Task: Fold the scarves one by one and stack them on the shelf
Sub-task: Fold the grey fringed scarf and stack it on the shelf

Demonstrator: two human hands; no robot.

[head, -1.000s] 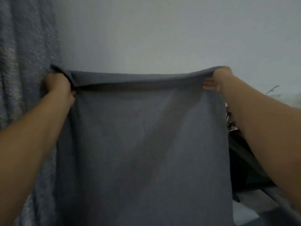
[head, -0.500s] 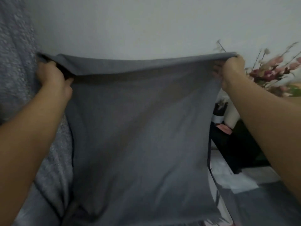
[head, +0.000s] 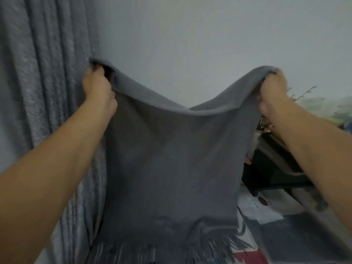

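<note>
The grey scarf (head: 171, 159) is hanging in the air before the wall, its top edge sagging in the middle and its fringe dangling at 6 o'clock. The left hand (head: 98, 88) is grasping the corner at 10 o'clock and the right hand (head: 272, 88) the corner at 2 o'clock, both arms reaching forward.

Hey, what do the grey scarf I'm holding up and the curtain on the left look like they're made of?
Grey scarf: likely a soft wool or acrylic weave, matte, sagging limply, with a loose fringe along its bottom edge. Curtain: probably a heavier synthetic drape, with a faint mottled sheen on its vertical folds.
</note>
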